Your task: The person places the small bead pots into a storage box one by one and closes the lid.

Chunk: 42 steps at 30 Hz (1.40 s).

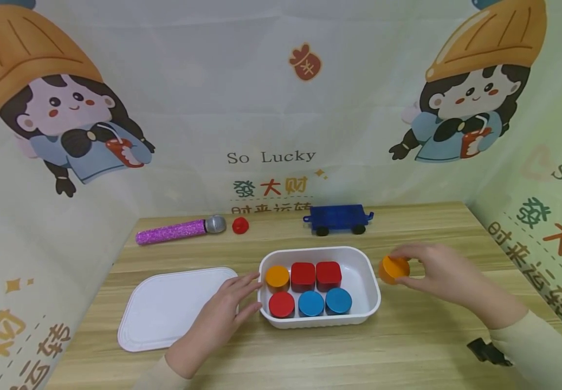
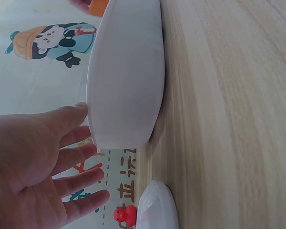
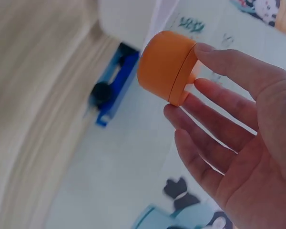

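Observation:
A white box (image 1: 359, 319) with rounded corners stands on the table, holding several blocks. In it are an orange round block (image 1: 277, 277), a red round block (image 1: 281, 305), two red square blocks (image 1: 303, 276) and two blue round blocks (image 1: 311, 303). My left hand (image 1: 227, 306) has its fingers extended, thumb and fingertips right at the box's left rim. Beside the box's right end, my right hand (image 1: 437, 268) pinches another orange round block (image 3: 162, 64) between thumb and fingers. In the right wrist view that block is tilted, held up off the table.
A white lid (image 1: 173, 309) lies left of the box. Along the back are a purple microphone (image 1: 178, 231), a small red toy duck (image 2: 126, 215) and a blue toy wagon (image 1: 338, 218). A printed cloth (image 1: 193, 108) hangs behind and around the wooden table (image 1: 310, 357).

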Available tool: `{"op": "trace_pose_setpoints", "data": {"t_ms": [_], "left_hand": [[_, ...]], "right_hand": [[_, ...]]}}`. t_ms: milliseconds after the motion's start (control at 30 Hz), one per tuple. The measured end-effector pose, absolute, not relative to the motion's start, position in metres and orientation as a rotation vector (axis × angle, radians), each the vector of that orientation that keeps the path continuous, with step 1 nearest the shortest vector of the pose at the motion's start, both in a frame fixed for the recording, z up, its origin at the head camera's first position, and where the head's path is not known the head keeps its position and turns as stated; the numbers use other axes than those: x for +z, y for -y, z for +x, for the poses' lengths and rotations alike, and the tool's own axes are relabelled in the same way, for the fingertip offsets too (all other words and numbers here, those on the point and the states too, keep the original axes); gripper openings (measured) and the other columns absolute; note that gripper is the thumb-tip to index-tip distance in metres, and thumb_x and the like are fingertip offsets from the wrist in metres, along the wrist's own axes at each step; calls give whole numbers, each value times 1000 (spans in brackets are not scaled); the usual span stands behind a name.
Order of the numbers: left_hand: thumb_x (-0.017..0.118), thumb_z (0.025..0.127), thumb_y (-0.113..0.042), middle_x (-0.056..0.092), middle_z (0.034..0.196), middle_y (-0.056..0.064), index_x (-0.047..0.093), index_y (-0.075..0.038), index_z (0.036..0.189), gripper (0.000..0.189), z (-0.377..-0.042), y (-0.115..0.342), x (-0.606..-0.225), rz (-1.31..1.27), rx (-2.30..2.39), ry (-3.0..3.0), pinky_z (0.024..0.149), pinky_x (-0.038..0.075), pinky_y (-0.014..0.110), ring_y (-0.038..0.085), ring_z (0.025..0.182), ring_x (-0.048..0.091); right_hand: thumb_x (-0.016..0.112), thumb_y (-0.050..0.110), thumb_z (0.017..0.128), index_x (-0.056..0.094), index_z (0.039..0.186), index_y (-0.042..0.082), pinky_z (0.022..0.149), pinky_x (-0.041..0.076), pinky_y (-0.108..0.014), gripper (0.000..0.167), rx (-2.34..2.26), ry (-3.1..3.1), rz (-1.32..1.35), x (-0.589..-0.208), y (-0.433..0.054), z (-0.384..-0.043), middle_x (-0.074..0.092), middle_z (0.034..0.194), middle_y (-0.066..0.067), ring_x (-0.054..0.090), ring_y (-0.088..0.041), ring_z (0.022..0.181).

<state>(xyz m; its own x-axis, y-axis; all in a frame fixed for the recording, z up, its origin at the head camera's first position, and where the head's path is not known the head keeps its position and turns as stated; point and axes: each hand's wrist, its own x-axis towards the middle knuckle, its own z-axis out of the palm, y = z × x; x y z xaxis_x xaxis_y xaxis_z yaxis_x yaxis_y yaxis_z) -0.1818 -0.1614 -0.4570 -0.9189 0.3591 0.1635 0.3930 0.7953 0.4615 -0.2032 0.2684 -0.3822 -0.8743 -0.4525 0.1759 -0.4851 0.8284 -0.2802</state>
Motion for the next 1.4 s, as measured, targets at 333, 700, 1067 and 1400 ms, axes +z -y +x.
{"op": "trace_pose_setpoints", "data": {"t_ms": [333,700,1067,1400], "left_hand": [[77,94,-27,58,153,4,68,-14,136,45,-182,162,-458,-610,-748,2896,114,49,51,30,139,53],[75,96,-26,58,153,3,68,-14,136,43,-182,162,-459,-620,-740,2891,115,48,52,31,139,53],[75,96,-28,56,154,3,67,-14,138,45,-180,163,-458,-618,-753,2891,115,48,51,30,140,53],[74,96,-31,56,154,1,67,-16,139,46,-181,162,-458,-599,-749,2918,117,46,51,29,141,51]], "right_hand": [[90,20,80,77,117,14,93,63,-45,39,449,2868,956,-386,-226,-222,75,122,-5,71,-29,112],[90,20,81,79,114,13,93,64,-40,36,360,2884,1108,-409,-212,-239,76,117,-4,71,-23,106],[88,24,82,79,113,14,108,46,-64,33,350,2948,1109,-421,-208,-245,77,115,0,69,-26,113],[89,29,81,79,115,16,117,30,-74,37,399,3007,1076,-427,-207,-243,77,118,0,68,-26,117]]}}
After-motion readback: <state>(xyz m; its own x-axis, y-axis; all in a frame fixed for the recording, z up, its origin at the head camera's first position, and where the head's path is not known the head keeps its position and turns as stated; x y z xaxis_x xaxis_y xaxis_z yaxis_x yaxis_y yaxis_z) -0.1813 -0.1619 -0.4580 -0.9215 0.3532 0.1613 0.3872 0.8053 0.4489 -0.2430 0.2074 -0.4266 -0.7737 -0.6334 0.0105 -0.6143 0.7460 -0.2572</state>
